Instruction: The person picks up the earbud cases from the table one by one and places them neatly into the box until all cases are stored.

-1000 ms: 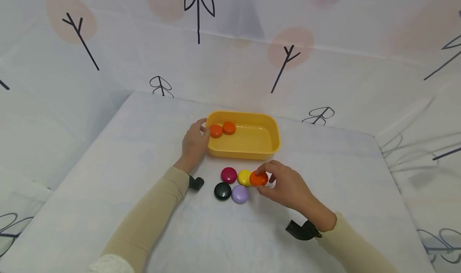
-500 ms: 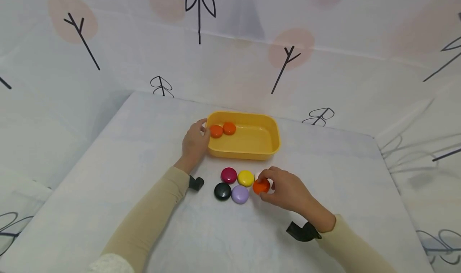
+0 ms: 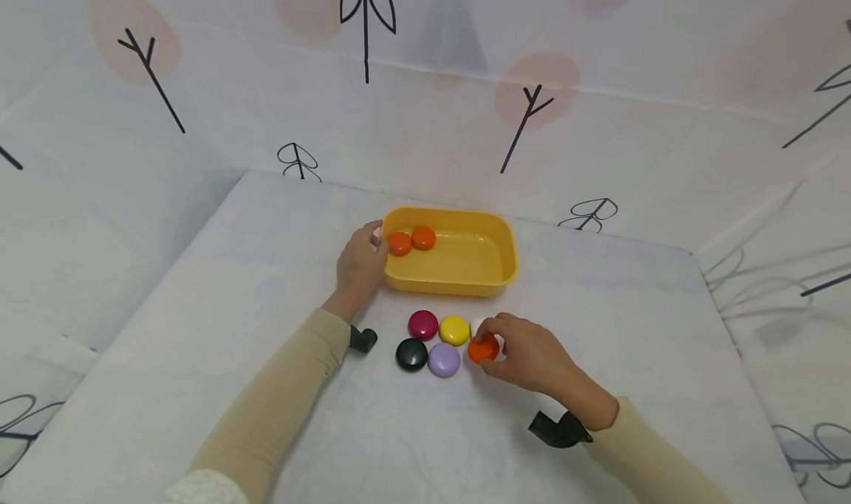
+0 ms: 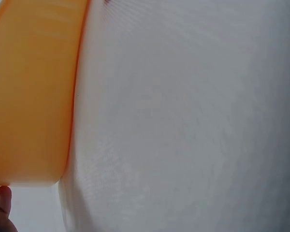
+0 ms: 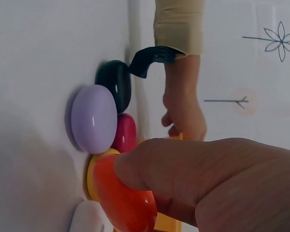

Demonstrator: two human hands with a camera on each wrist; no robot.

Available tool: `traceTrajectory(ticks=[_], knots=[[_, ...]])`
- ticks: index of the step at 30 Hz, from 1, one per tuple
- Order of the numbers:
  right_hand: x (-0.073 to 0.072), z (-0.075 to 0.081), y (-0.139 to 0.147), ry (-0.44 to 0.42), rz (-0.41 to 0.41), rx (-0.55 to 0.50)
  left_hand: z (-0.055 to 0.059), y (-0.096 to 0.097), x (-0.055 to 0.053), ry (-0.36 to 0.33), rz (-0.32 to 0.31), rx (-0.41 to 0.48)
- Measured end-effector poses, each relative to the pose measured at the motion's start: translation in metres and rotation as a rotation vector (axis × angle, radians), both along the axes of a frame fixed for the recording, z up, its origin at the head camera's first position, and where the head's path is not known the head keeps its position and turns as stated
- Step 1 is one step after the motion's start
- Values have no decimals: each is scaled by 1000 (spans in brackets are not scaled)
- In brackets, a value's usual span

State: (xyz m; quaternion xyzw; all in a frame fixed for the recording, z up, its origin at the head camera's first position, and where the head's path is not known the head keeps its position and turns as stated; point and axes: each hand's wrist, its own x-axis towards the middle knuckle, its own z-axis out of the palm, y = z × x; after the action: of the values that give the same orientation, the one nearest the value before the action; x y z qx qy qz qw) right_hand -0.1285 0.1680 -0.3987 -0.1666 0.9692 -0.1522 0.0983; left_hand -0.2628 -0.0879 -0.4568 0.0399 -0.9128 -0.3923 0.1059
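Observation:
My right hand (image 3: pixel 528 349) pinches a glossy orange round piece (image 3: pixel 483 349) between thumb and fingers, just in front of a mostly hidden white piece (image 5: pixel 91 218). Beside it lie a yellow piece (image 3: pixel 454 329), a lilac piece (image 3: pixel 444 360), a crimson piece (image 3: pixel 422 325) and a black piece (image 3: pixel 411 355), close together on the white surface. Farther back, my left hand (image 3: pixel 361 266) grips the left end of a yellow tray (image 3: pixel 452 286). Inside the tray, two orange pieces (image 3: pixel 423 238) lie near that end. A fingertip (image 4: pixel 5 195) touches the tray in the left wrist view.
A white cloth (image 3: pixel 612 304) covers the table, and a printed cloth wall (image 3: pixel 425 120) rises close behind the tray. Dark straps (image 3: pixel 561 428) stick out at both wrists.
The pinched orange piece has come slightly toward me and right, off the yellow piece. Part of the white piece now shows behind it. My left hand and the tray stay put.

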Motion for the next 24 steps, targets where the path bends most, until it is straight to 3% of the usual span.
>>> traceTrajectory(ticks=[16,24], knots=[[-2,-8,0,-26,34,-5,3,3,-1,-40,-25,61],[-2,-8,2,-20,28,-7,1,3,-3,-48,-24,22]])
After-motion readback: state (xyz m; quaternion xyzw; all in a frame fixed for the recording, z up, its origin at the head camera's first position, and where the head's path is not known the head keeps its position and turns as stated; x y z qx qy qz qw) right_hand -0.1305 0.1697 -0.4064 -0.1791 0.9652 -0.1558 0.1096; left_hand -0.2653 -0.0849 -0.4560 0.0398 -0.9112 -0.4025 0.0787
